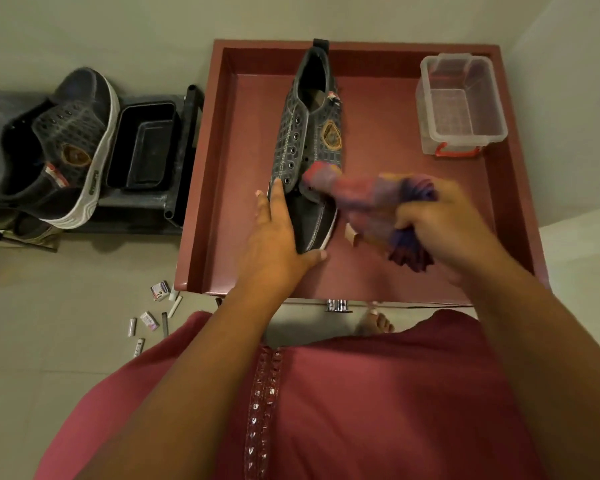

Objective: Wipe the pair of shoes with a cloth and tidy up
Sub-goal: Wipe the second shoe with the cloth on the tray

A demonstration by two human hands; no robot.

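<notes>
**On the red tray: one shoe mid-wipe**

Shoe (307, 147) lies lengthwise, toe near, heel far. Left hand (274, 233) rests flat-fingered against its toe's left side; right hand (440, 216) clutches the bunched cloth (368, 197) just right of the toe, so it's probably wiping sideways. Second shoe (63, 147) sits far left.

You see a dark grey checked shoe (305, 133) with a gold badge, a red-and-purple cloth (371, 202), and a maroon tray (215, 168).
</notes>
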